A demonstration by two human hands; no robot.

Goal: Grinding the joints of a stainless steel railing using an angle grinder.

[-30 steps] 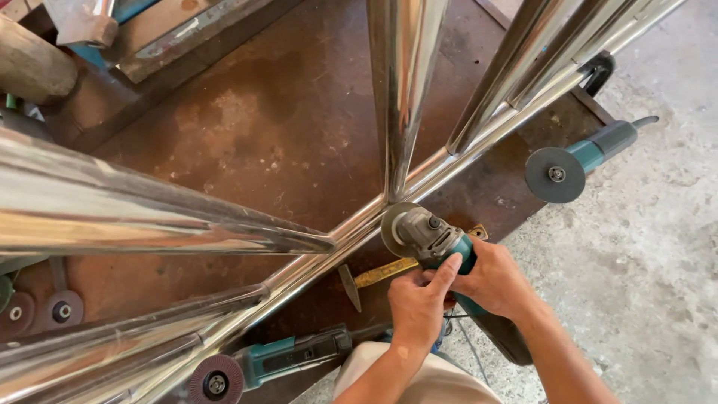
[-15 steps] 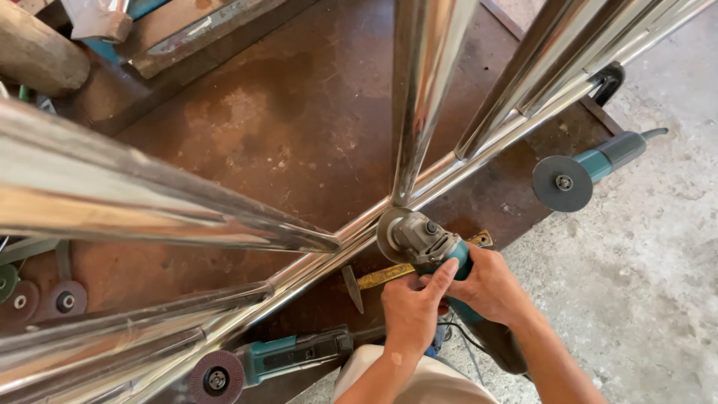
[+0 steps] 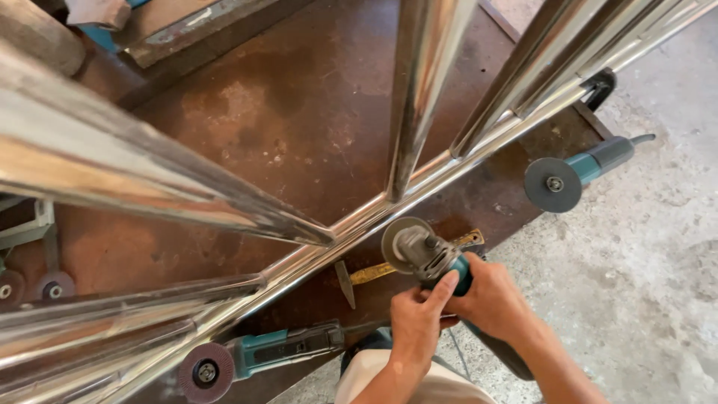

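Both my hands grip a teal angle grinder [image 3: 434, 258]. My left hand [image 3: 415, 322] wraps the front of its body, thumb up toward the head. My right hand [image 3: 490, 303] holds the rear of the body. The grinder's round disc [image 3: 400, 241] sits tilted right beside the shiny steel rail [image 3: 314, 254], just below the joint where an upright steel tube [image 3: 422, 90] meets it. I cannot tell whether the disc touches the rail.
A polished steel frame with several bars spans a rusty brown metal table [image 3: 299, 127]. A second grinder [image 3: 262, 355] lies at the table's front edge, a third [image 3: 572, 176] hangs off the right edge. A yellow-handled chipping hammer [image 3: 374, 273] lies under the rail. Grey concrete floor [image 3: 651, 284] is to the right.
The grinder and both hands have shifted slightly away from the tube joint, down along the rail. My view has moved a little; the frame looks the same.
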